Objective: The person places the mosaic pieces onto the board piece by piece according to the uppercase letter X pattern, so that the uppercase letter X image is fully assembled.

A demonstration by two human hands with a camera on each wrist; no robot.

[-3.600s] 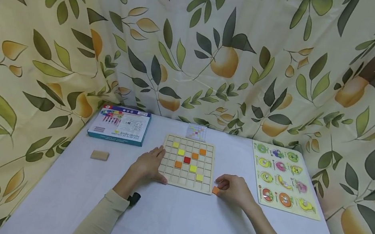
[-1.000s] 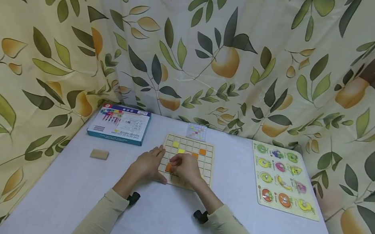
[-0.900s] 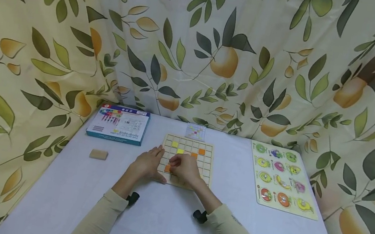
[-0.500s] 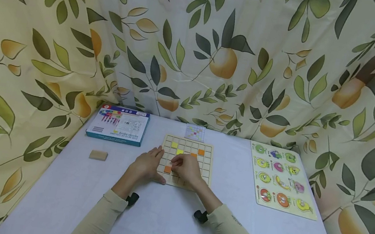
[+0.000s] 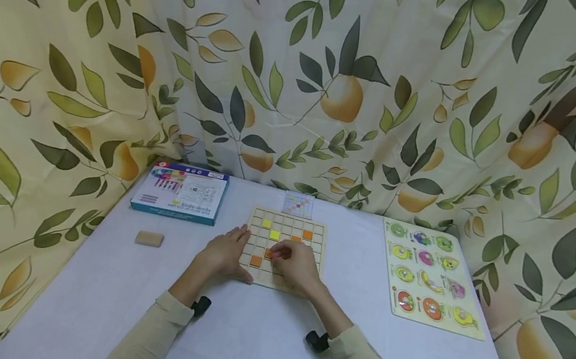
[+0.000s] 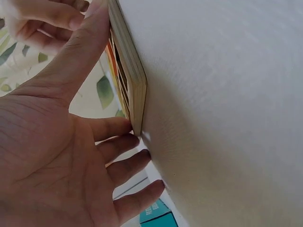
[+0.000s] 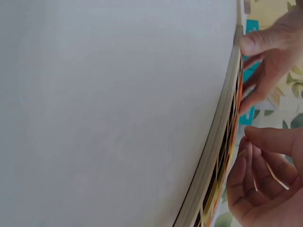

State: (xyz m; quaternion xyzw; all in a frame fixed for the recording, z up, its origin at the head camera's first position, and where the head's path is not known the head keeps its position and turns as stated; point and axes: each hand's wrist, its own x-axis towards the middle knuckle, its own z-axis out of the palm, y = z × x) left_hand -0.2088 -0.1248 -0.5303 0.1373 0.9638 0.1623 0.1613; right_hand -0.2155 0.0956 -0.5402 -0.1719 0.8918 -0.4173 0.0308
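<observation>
A wooden grid board (image 5: 289, 222) lies flat on the table, with orange and yellow tiles in its cells. My left hand (image 5: 221, 253) rests along its left edge, fingers extended and thumb at the near edge; the left wrist view shows the fingertips at the board's corner. Over the board's lower middle is my right hand (image 5: 297, 265), fingers loosely curled. An orange tile (image 5: 256, 261) sits in a lower-left cell, with another orange tile (image 5: 268, 253) right by the right fingertips. Between thumb and fingers of the right hand (image 7: 270, 175), no tile shows. That hand hides several cells.
Behind the board lies a small pattern card (image 5: 298, 204). At the back left is a flat box (image 5: 180, 191), with a small wooden block (image 5: 149, 239) in front of it. A fruit picture board (image 5: 439, 325) lies to the right. Patterned curtains surround the table.
The orange tile that my right hand held beside the board now sits in a lower-left cell. That hand moved over the board, then shifted slightly right off the tile. My left hand stayed put.
</observation>
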